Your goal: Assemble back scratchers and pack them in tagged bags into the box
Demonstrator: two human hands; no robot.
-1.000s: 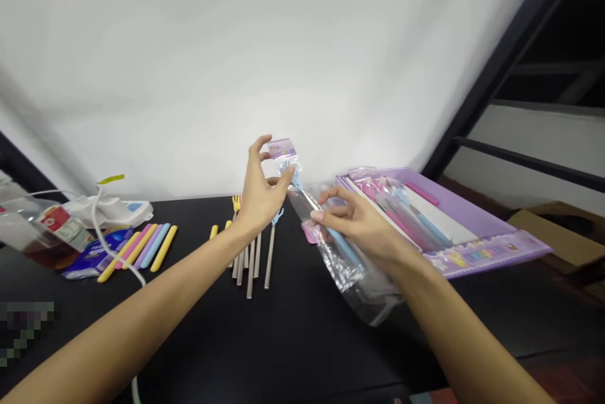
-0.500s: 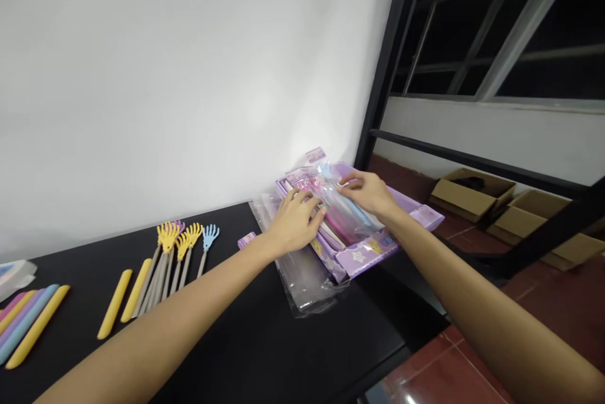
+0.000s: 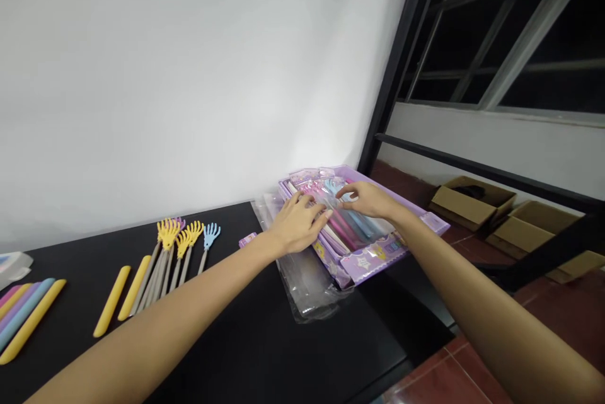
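A purple display box (image 3: 373,262) holds packaged back scratchers (image 3: 352,225), pink and blue, in clear plastic sleeves. My left hand (image 3: 299,224) rests over the box's left side, fingers spread and bent, gripping nothing visible. Just above the packages, my right hand (image 3: 371,200) has curled fingers, with a gap between thumb and forefinger. Under the box's left side lie clear plastic sleeves (image 3: 307,287). Unwrapped back scratchers (image 3: 170,234) with yellow, blue and purple hand-shaped heads and grey rods lie left of my forearm.
Two yellow tubular handles (image 3: 112,300) lie beside the rods. More coloured handles (image 3: 35,319) are lined up at the far left of the black table (image 3: 265,353), near a white package (image 3: 14,268). Cardboard boxes (image 3: 460,205) stand on the red floor beyond a black frame.
The clear package with the blue back scratcher, raised and tilted earlier, now lies flatter inside the purple box. My right hand's fingers have loosened from it; my left hand has barely moved.
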